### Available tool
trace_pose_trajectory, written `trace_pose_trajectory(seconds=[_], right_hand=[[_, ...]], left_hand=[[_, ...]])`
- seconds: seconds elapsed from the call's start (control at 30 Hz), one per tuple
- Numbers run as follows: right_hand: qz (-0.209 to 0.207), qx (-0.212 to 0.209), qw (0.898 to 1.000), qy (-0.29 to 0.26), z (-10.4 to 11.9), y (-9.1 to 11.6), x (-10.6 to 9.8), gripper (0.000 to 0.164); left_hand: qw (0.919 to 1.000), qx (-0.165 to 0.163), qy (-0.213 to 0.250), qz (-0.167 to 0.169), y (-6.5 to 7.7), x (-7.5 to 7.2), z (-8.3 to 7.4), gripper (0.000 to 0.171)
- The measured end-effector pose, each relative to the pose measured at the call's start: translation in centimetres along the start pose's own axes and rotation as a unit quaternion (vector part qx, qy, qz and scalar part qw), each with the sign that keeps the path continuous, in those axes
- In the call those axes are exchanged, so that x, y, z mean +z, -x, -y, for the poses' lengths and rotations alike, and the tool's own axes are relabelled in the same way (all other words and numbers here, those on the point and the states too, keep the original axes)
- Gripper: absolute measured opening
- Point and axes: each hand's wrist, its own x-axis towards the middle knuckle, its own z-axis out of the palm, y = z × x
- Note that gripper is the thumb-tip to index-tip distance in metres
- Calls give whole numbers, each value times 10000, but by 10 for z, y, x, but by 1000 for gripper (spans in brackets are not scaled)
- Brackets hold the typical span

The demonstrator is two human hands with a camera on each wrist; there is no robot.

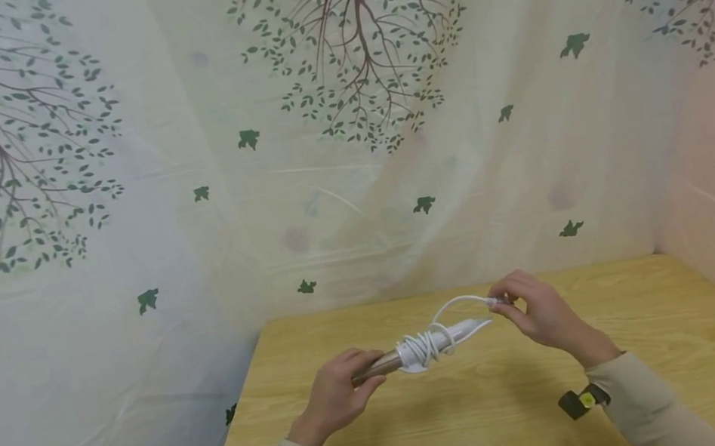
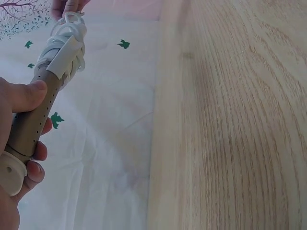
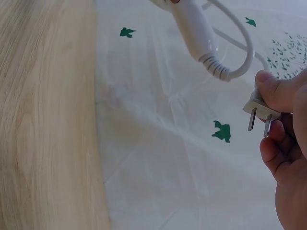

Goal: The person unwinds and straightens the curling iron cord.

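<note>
My left hand [image 1: 340, 393] grips a curling iron by its brown barrel [image 2: 33, 127], which has rows of small holes. The thumb lies along the top and the fingers wrap underneath. Several loops of white cord [image 1: 425, 348] are wound around the iron's white handle [image 3: 194, 33], which points right and slightly up in the head view. Off to the right, my right hand [image 1: 541, 311] pinches the cord's two-prong plug [image 3: 261, 110] between thumb and fingers. A short free stretch of cord arcs from the handle to the plug. The iron is held above the table.
A wooden table [image 1: 482, 426] lies beneath both hands. Behind it and at both sides hang pale sheets [image 1: 362, 253] printed with trees and green leaves. Dark bands with a yellow mark [image 1: 587, 399] sit at the wrists.
</note>
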Motion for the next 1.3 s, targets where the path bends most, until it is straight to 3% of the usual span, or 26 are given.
trace_pose_trajectory(seconds=[0.43, 1.03, 1.3], right_hand=[[1, 515, 9983, 254, -14, 14, 7, 24], [100, 969, 9944, 410, -34, 35, 20, 21], [325, 1172, 9918, 381, -35, 45, 22, 19]], left_hand=[[9994, 285, -176, -89, 4, -1, 1, 36], [9990, 390, -117, -185, 5, -4, 0, 37], [9992, 331, -47, -200, 5, -9, 3, 37]])
